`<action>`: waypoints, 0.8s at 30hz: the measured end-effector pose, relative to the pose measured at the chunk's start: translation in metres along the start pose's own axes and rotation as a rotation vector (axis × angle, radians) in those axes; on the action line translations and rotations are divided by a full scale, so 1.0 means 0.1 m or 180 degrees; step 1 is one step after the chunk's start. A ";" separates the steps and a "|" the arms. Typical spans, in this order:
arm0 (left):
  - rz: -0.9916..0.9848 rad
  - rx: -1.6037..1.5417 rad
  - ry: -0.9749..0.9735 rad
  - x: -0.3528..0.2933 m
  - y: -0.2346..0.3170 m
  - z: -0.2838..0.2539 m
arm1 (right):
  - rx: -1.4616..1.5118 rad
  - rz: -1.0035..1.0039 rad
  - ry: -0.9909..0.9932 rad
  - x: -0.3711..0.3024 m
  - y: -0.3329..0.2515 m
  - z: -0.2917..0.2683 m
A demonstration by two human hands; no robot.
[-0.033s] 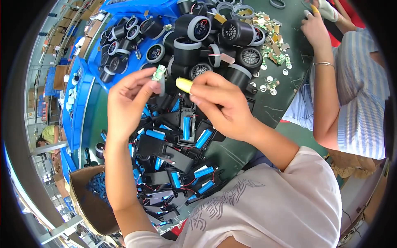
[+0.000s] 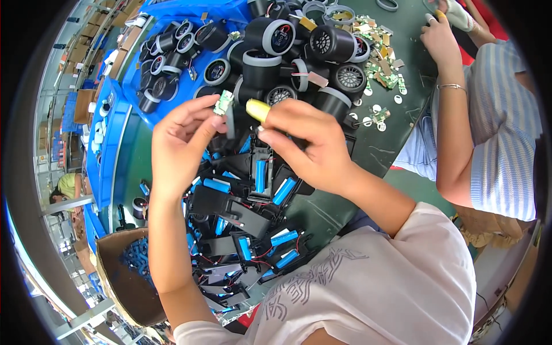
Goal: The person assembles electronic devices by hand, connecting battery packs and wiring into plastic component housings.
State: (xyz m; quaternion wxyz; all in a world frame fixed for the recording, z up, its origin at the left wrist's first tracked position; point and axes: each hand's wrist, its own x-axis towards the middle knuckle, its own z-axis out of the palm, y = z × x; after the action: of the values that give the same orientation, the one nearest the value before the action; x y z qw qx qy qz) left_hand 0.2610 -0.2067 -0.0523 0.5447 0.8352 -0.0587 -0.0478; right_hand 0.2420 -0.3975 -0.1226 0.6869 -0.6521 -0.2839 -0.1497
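The left hand [image 2: 181, 135] holds a small green circuit board [image 2: 223, 102] pinched between thumb and forefinger, raised above the middle of the worktop [image 2: 328, 221]. The right hand [image 2: 313, 141] is just beside it, its forefinger wearing a yellow finger cover [image 2: 257, 110] and pointing toward the board without touching it. Thumb and forefinger stand a little apart with nothing plain between them; whether the curled fingers hide something, I cannot tell. A grey piece [image 2: 230, 123] shows just below the board; whether it is joined to it is unclear.

The step in hand looks like handling this one board, apart from any housing. The next move seems to call for a steady left pinch and a light, exact touch from the right fingertips, since the board is small and mostly covered by the grip.

Beyond the hands, black cylinders [image 2: 261, 69] with grey rims lie heaped, some in a blue tray [image 2: 201, 10]. Nearer the person, black plastic parts [image 2: 230, 210] lie jumbled with blue batteries [image 2: 260, 175] and red wires. To the right is a scatter of loose boards [image 2: 382, 54], near a co-worker's hand [image 2: 441, 43]. A cardboard box [image 2: 118, 282] with small blue pieces [image 2: 136, 257] stands at the left.
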 end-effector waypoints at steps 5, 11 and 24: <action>-0.0092 -0.0461 -0.0044 -0.27 -0.03 0.09 | 0.0281 0.0492 0.0433 0.02 0.04 0.21; -0.0140 -0.0501 0.0121 -0.43 0.01 0.09 | -0.0234 -0.0072 0.0605 0.03 -0.06 0.38; 0.0601 -0.0549 0.0076 -0.53 -0.06 -0.03 | -0.0231 -0.0160 -0.0081 0.07 -0.14 0.45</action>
State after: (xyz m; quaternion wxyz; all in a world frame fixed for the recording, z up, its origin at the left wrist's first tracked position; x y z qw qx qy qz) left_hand 0.2092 -0.1942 -0.0558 0.6173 0.7765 -0.1262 0.0088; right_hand 0.2303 -0.3534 -0.1075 0.6552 -0.6710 -0.3032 -0.1688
